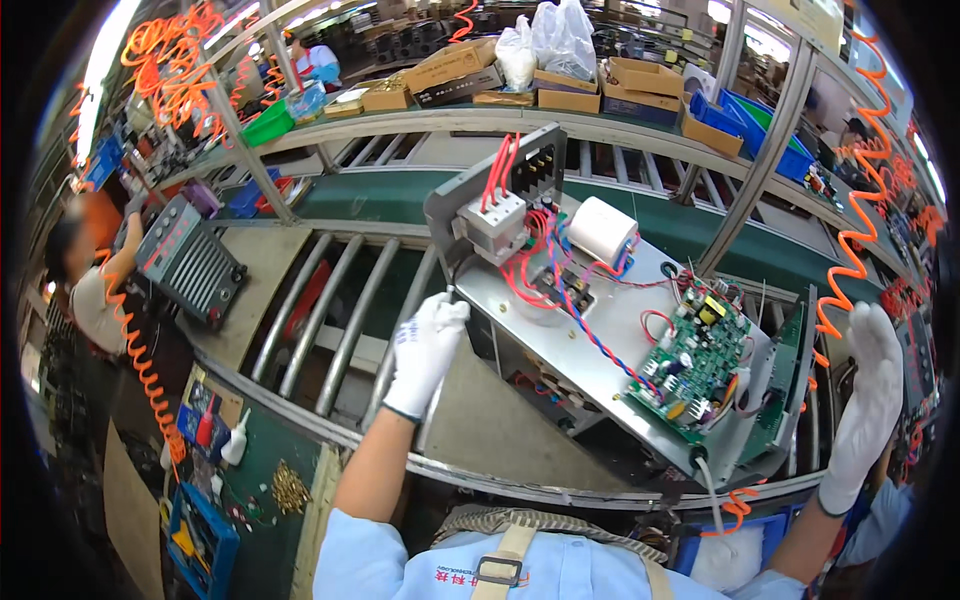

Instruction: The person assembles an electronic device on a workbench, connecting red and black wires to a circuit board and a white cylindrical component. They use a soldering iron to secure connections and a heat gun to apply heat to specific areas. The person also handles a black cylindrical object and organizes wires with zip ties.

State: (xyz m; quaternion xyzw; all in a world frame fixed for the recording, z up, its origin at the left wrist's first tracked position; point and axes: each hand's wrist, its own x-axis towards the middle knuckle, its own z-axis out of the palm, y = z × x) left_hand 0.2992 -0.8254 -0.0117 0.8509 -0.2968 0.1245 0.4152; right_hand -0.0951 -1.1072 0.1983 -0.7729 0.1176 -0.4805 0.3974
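Note:
My left hand (430, 345) in a white glove is closed at the near left corner of an open metal chassis (510, 310); what its fingers grip is hidden. The chassis lies tilted across the roller line. On it sit a white cylindrical capacitor (602, 232), a pale switch block (495, 225) with red wires, and a green circuit board (695, 365). Twisted red and blue wires (598, 342) run between these parts. My right hand (868, 395), also gloved, is raised off the chassis's right end with fingers stretched out and nothing visible in it.
Metal rollers (345, 325) lie left of the chassis. Orange coiled hoses (860, 240) hang at both sides. A co-worker (95, 300) at the left handles a grey machine (190, 260). Cardboard boxes (645, 78) line the far shelf. A blue tray (205, 540) stands at lower left by brass-coloured parts (290, 488).

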